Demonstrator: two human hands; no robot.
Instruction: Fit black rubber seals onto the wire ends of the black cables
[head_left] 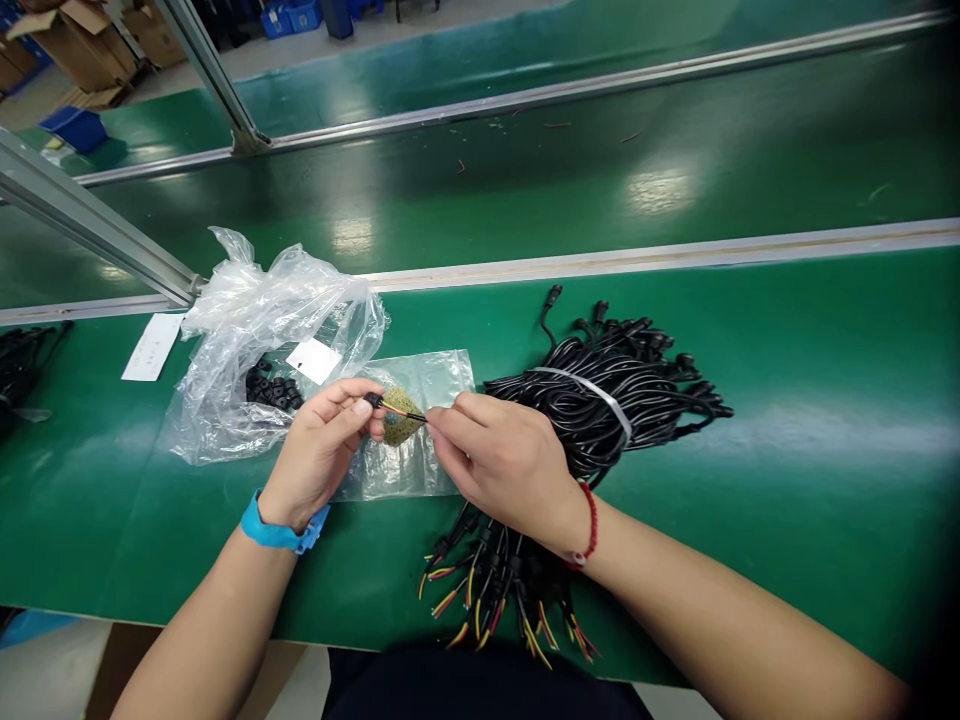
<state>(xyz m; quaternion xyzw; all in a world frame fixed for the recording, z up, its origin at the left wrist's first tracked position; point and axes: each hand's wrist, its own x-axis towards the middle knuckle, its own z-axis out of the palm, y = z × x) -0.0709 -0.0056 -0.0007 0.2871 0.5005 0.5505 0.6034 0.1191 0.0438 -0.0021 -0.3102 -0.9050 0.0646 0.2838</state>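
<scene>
My left hand [319,445] pinches a small black connector piece [373,400] between thumb and fingers. Red, yellow and black wires [401,410] run from it towards my right hand [510,460], whose closed fingertips grip their dark end. Below the wires, a yellowish speckled piece [401,428] lies on a flat clear plastic bag [405,475]. Just beyond my right hand is a bundle of black cables [592,390] tied with a pale band. Its stripped ends with red, yellow and black wires [480,600] spread out under my right wrist.
A crumpled clear bag [262,310] holding small black parts [274,388] and a white label [313,360] stands at the left. Nearby lies a white paper slip [153,347]. Behind runs a metal rail [600,260], with a slanting post [97,220]. More black cables [26,370] sit far left.
</scene>
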